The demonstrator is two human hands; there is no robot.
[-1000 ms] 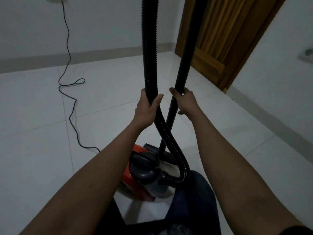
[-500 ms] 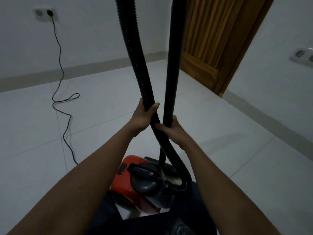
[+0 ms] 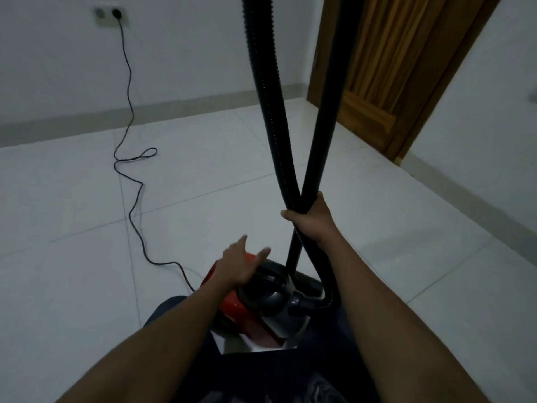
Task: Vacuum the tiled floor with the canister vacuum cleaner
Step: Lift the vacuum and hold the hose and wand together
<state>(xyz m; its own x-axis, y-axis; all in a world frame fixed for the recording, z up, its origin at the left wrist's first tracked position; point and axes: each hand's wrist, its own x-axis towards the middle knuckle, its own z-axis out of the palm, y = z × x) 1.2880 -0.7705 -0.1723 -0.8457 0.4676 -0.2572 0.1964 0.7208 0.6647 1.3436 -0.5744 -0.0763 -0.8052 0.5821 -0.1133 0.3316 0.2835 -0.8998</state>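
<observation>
Black hose (image 3: pixel 268 112) and wand (image 3: pixel 325 126) in right hand's (image 3: pixel 309 219) grip; left hand (image 3: pixel 242 266) spread wide.

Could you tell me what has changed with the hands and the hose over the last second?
The left hand let go of the hose and dropped, open, to the vacuum. The right hand slid down the wand and now grips hose and wand together where they cross. The vacuum stays on the floor, and its cord is still plugged into the wall socket.
</observation>
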